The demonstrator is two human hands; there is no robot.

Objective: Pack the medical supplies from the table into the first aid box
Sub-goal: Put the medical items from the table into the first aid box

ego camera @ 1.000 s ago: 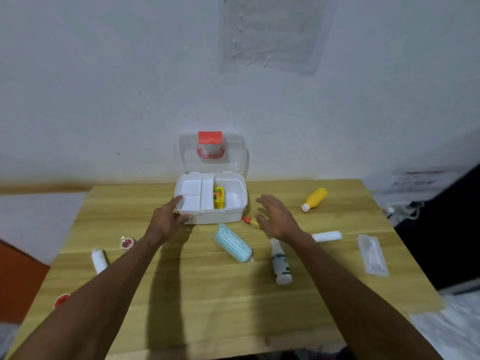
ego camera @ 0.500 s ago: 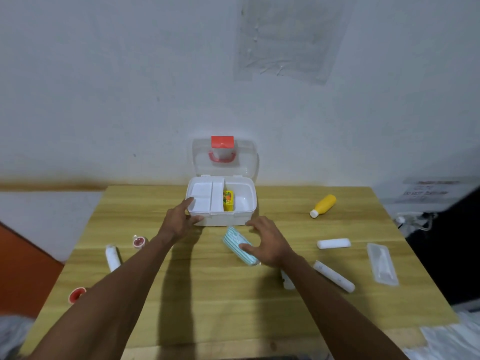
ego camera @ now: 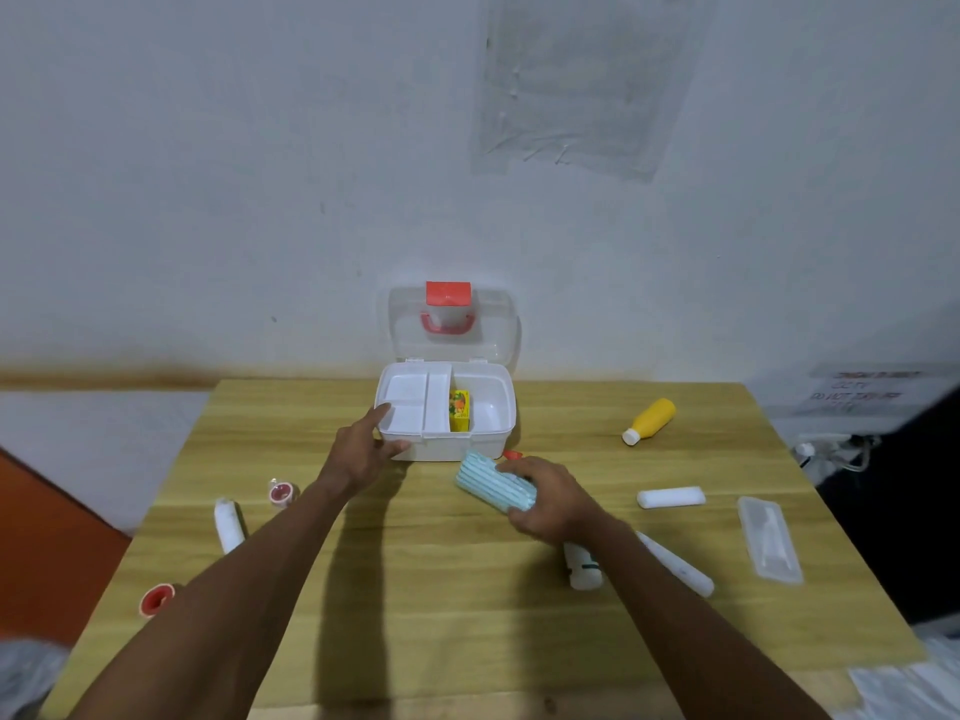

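While the left hand (ego camera: 363, 452) lies open against the first aid box (ego camera: 483, 444), the right hand (ego camera: 545, 498) closes around the striped pack (ego camera: 491, 483) on the counter (ego camera: 441, 589); lifting it level should clear the rim into the open right compartment.

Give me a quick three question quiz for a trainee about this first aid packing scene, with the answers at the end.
1. True or false: the first aid box lid is shut.
2. Which hand is on the striped blue pack? A) left B) right C) neither
3. Fill in: the yellow bottle lies on the ____.

Key: 1 false, the lid stands open. 2 B, the right hand grips it while the left hand steadies the box. 3 table.
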